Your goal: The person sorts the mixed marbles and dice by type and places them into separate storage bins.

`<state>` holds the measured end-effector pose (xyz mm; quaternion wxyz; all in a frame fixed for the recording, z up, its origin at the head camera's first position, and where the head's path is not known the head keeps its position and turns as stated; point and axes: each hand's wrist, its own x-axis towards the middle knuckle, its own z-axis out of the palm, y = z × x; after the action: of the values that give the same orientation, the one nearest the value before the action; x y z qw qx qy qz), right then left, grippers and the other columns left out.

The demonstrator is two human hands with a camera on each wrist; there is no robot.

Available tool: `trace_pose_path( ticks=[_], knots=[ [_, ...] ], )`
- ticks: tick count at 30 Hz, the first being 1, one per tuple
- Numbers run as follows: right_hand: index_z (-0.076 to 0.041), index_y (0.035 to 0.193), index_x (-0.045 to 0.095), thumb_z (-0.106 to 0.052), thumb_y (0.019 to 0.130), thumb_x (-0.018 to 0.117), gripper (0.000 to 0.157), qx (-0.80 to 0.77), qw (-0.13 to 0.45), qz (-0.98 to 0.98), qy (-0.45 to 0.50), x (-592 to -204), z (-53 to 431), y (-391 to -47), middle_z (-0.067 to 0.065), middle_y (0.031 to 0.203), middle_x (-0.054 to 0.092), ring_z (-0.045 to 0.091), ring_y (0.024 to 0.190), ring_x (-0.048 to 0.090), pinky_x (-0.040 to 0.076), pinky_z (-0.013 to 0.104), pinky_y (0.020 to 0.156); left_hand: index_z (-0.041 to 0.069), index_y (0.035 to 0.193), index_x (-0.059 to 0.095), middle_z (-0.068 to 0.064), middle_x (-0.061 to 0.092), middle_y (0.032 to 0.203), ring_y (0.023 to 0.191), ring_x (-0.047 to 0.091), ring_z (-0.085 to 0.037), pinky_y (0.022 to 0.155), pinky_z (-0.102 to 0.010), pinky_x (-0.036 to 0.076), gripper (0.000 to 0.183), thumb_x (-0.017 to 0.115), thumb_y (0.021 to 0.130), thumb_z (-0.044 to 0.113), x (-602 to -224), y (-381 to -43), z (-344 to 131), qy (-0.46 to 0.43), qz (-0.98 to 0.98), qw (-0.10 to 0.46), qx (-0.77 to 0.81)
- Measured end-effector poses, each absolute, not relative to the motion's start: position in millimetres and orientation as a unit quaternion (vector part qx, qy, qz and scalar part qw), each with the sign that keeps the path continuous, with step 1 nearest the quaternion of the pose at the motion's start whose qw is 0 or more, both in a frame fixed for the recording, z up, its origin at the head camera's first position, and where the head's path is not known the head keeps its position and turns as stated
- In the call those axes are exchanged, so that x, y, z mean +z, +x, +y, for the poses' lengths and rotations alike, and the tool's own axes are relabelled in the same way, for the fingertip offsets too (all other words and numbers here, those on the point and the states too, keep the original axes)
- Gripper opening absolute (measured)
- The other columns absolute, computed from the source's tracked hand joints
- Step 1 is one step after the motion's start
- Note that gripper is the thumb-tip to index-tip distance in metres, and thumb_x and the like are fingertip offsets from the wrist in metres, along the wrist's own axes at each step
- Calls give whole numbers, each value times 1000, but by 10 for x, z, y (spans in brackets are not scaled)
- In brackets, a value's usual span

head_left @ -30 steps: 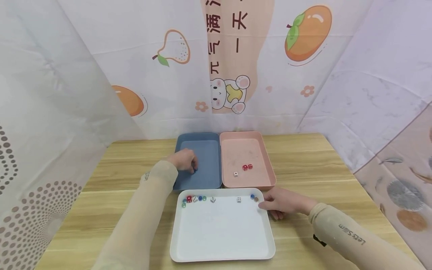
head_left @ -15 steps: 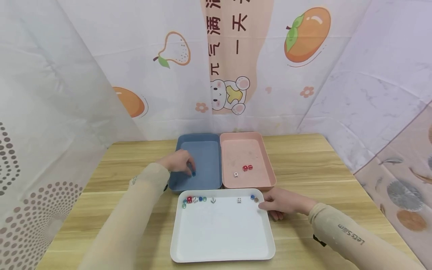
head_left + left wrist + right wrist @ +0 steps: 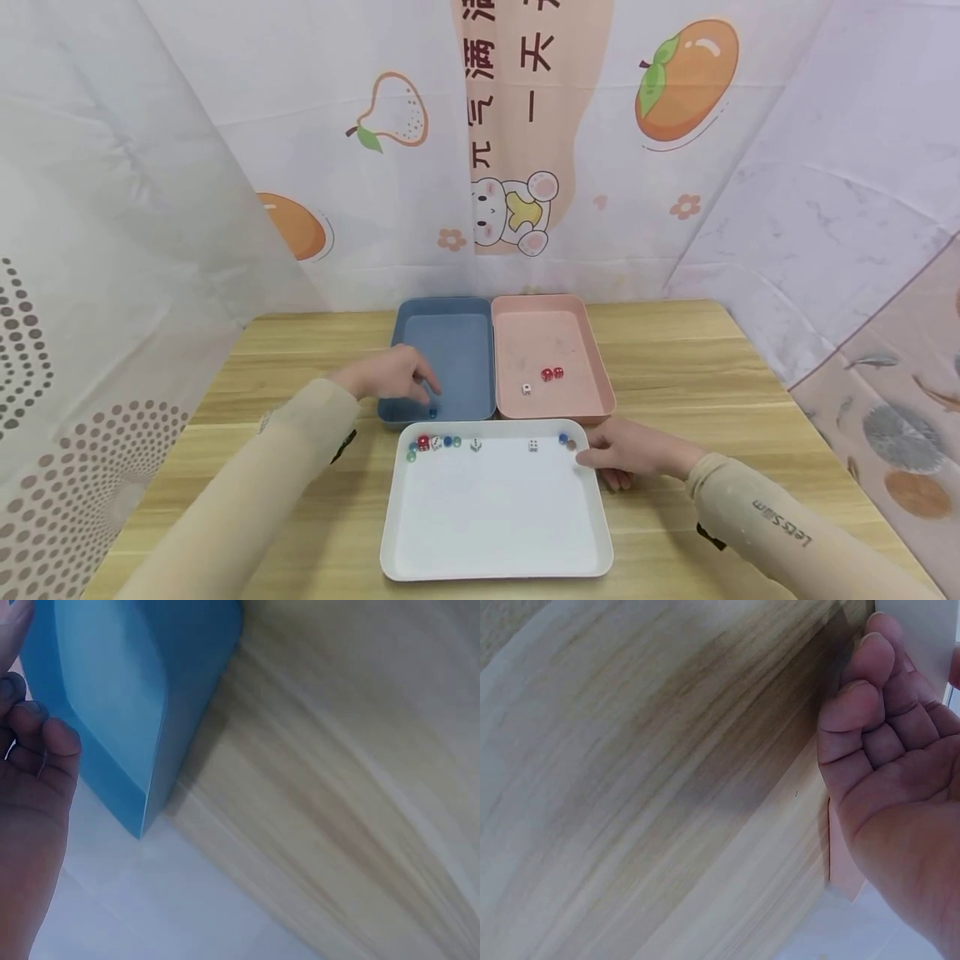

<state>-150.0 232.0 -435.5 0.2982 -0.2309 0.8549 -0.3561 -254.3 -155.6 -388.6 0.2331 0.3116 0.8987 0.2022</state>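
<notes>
My left hand (image 3: 396,372) hovers over the near left part of the blue tray (image 3: 457,333), its fingers relaxed with nothing between them. Just below its fingertips lies a small blue bead (image 3: 432,413) on that tray's floor. In the left wrist view the fingers (image 3: 61,738) overlap the blue tray's wall. My right hand (image 3: 637,450) holds the right edge of the white tray (image 3: 495,517), thumb over the rim and curled fingers (image 3: 849,709) against the outside. Along the white tray's far side sit a red die (image 3: 423,442), several white dice (image 3: 533,446) and small round beads (image 3: 447,442).
A pink tray (image 3: 536,333) stands against the blue one, with two red dice (image 3: 547,375) and one white die (image 3: 527,389) in it. Both touch or nearly touch the white tray's far rim. Around them is the wooden table (image 3: 667,358), backed by a printed curtain (image 3: 600,267).
My left hand has let the blue bead go in the blue tray, its fingers have spread, and it has drawn back a little leftward and nearer. The right hand has stayed put.
</notes>
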Motion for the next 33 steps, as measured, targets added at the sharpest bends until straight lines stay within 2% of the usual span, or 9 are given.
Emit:
trace_pose_path(
  ticks=[9, 16, 22, 24, 29, 33],
  knots=[
    [-10, 68, 60, -36, 92, 57, 35, -358, 296, 856, -226, -4361, 2317, -1499, 5, 50, 59, 12, 41, 50, 45, 30, 41, 19, 98, 75, 11, 60, 78, 64, 46, -8, 57, -23, 42, 19, 74, 79, 14, -3994, -2259, -1487, 353, 877, 240, 220],
    [-10, 66, 59, -37, 91, 57, 37, -345, 291, 865, -220, -4372, 2324, -1487, 4, 50, 59, 13, 41, 51, 43, 28, 41, 20, 99, 74, 7, 51, 69, 61, 40, -8, 55, -21, 37, 20, 72, 80, 13, -4005, -2168, -1505, 390, 869, 203, 227],
    [-10, 65, 60, -39, 91, 57, 39, -338, 287, 870, -216, -4365, 2330, -1479, 3, 50, 59, 13, 42, 51, 41, 25, 41, 19, 95, 75, 6, 51, 69, 61, 43, -7, 56, -21, 42, 16, 74, 79, 15, -4041, -2124, -1469, 407, 863, 191, 230],
    [-10, 65, 59, -39, 91, 57, 39, -340, 287, 869, -218, -4364, 2329, -1481, 3, 50, 59, 13, 42, 51, 41, 25, 41, 18, 95, 76, 5, 50, 69, 63, 43, -7, 60, -22, 43, 17, 75, 78, 15, -4066, -2111, -1456, 405, 864, 191, 232],
    [-9, 65, 58, -39, 91, 58, 39, -343, 285, 868, -220, -4360, 2318, -1478, 4, 50, 59, 13, 42, 50, 39, 25, 40, 19, 96, 76, 6, 46, 70, 65, 39, -7, 63, -22, 38, 18, 75, 78, 18, -4139, -2093, -1426, 404, 870, 180, 216],
    [-9, 65, 58, -37, 91, 58, 38, -349, 286, 865, -220, -4353, 2309, -1473, 6, 50, 59, 14, 41, 50, 42, 28, 40, 19, 96, 76, 6, 44, 72, 66, 37, -9, 59, -20, 34, 20, 77, 76, 20, -4157, -2079, -1392, 410, 873, 168, 204]
  ],
)
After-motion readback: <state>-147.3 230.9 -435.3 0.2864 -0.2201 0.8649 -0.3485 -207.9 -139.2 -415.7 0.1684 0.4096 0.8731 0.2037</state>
